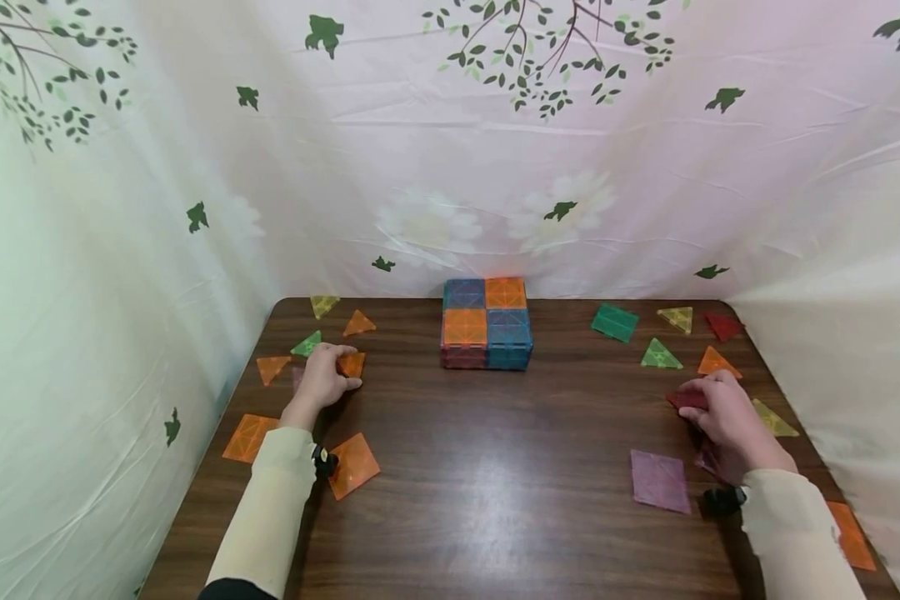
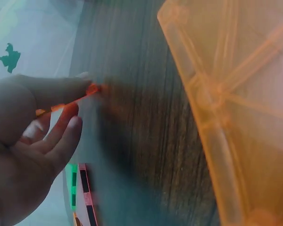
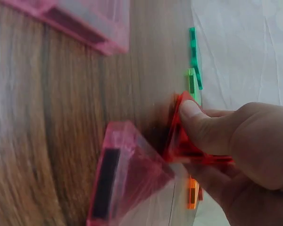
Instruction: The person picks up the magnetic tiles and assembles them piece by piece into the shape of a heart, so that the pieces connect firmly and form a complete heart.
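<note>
Orange and see-through, a small tile [image 1: 354, 366] sits pinched between the thumb and fingers of the left hand [image 1: 321, 379], over the left side of the table; the left wrist view shows it edge-on. On the right side, the right hand [image 1: 731, 417] grips a red triangular tile [image 1: 686, 401], its thumb pressed on one face and its fingers curled behind. Close about the left hand lie a green triangle [image 1: 307, 342] and an orange triangle [image 1: 272, 369], while one orange square [image 1: 356, 467] rests beside the wrist and another orange square [image 1: 247, 437] lies by the cream sleeve [image 1: 270, 492]. Near the right hand are a pink triangle [image 3: 137, 174], a pink square [image 1: 660, 481] and a yellow triangle [image 1: 774, 418]. Farther back on that side lie a green square [image 1: 614, 322] and a light green triangle [image 1: 660, 354]. Well apart from both hands, a block of tiles [image 1: 486, 337] with a blue and orange checkered top stands near the back edge of the dark wooden table [image 1: 495, 450], before a pale cloth [image 1: 450, 158] printed with leaves and green birds
</note>
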Tool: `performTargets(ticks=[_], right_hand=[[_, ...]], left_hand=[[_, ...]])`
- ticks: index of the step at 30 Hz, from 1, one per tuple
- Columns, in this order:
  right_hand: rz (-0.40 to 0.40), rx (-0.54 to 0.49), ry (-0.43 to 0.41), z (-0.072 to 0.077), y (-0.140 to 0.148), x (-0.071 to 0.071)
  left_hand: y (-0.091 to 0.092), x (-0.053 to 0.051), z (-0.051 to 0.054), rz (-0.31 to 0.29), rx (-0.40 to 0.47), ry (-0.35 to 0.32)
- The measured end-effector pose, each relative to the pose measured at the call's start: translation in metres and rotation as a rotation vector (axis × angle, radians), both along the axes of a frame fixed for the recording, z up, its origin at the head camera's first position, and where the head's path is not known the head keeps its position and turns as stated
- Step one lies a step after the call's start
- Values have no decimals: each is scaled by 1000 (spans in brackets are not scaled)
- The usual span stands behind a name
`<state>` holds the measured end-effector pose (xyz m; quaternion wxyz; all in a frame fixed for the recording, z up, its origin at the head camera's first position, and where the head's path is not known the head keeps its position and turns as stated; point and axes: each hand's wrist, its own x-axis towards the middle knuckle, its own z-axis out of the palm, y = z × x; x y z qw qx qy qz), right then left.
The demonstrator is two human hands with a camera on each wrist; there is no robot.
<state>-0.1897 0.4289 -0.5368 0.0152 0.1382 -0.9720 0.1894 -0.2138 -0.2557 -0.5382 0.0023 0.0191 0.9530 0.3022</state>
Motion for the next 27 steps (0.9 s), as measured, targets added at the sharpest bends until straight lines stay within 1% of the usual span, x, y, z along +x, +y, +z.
performTargets(ticks=[3, 7, 11, 13, 15, 19, 22, 27], right_hand=[[-2, -22, 29, 4, -8, 2], [-11, -89, 63, 11, -28, 5], [-10, -156, 59, 18, -55, 8], [11, -179, 63, 20, -70, 9], [41, -204, 63, 20, -84, 10], [116, -257, 81, 18, -113, 9], [176, -298, 79, 15, -133, 7], [250, -311, 28, 7, -164, 5]], left_hand=[[0, 5, 0, 5, 39, 5], [4, 13, 3, 18, 94, 13], [13, 20, 5, 10, 138, 53], [19, 22, 6, -7, 161, 78], [28, 24, 6, -31, 182, 99], [50, 27, 9, -100, 228, 125], [70, 28, 10, -171, 245, 140], [102, 31, 11, -291, 245, 149]])
